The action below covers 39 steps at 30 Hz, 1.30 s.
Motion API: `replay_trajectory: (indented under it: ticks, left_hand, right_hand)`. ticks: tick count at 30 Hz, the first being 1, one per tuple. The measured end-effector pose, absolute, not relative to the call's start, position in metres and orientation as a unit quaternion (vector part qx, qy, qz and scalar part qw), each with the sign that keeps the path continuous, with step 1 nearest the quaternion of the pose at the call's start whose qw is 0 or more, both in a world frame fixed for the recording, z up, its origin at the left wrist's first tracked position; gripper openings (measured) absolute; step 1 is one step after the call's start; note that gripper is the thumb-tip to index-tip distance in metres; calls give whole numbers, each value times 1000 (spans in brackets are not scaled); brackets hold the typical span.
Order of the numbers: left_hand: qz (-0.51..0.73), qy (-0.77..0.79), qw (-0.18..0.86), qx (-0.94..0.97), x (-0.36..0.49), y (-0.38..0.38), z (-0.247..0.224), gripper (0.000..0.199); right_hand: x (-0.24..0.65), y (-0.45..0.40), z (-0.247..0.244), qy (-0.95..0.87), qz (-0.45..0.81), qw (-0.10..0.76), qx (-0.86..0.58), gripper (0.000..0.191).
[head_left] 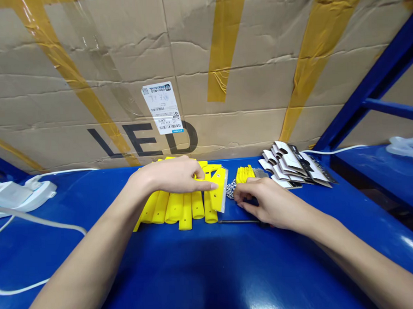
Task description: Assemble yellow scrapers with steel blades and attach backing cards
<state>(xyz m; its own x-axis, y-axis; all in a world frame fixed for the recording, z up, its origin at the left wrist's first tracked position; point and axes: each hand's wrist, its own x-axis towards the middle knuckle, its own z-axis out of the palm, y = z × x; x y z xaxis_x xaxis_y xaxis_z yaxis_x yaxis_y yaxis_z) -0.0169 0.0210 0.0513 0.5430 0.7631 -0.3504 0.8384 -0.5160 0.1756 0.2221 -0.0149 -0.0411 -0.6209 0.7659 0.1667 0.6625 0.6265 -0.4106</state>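
My left hand (180, 174) is closed on a yellow scraper (218, 191), its thumb and fingers pressed on the flat head. A pale blade strip runs along the head's right edge, and a small hole shows in the yellow part. Beneath and left of it lie several yellow plastic handles (174, 207), partly covered by my hand. My right hand (255, 198) is bent down beside a pile of small screws (230, 190), fingertips pinched together; whatever is between them is hidden. A thin dark-shafted screwdriver (237, 221) lies on the blue surface just below, its right end under my right hand.
Small yellow parts (245, 173) stand behind my right hand. Black-and-white cardboard sleeves (290, 164) are stacked at the right. A white power strip (22, 198) with cables sits at the left. A large taped carton (195, 81) walls off the back; blue frame posts (369, 81) rise at the right.
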Motion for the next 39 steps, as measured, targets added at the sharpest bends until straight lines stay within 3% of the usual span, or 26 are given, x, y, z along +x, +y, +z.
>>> replay_trajectory:
  ticks: [7,13,16,25,34,39]
  left_hand:
    - [-115,467,161,862,-15,19,50,58]
    - [-122,457,150,868,-11,16,47,59]
    - [-114,447,146,875,-7,15,46,58]
    - [-92,438,140,883,-7,19,41,56]
    - [-83,463,153,869,-14,21,45,60]
    - [-77,457,168,870,-15,21,45,59]
  right_hand:
    - [222,-17,-41,-878,171,193,-403,21]
    - [216,-24,-29,-844,141,392,-339,14]
    - [211,-28,-28,-838,112,436,-308,13]
    - [205,-32,-40,-875,26,412,-253,10]
    - [207,-41,-28,-925,-39,304,-222,27]
    - [202,-41,-30,-842,102,437,-300,16]
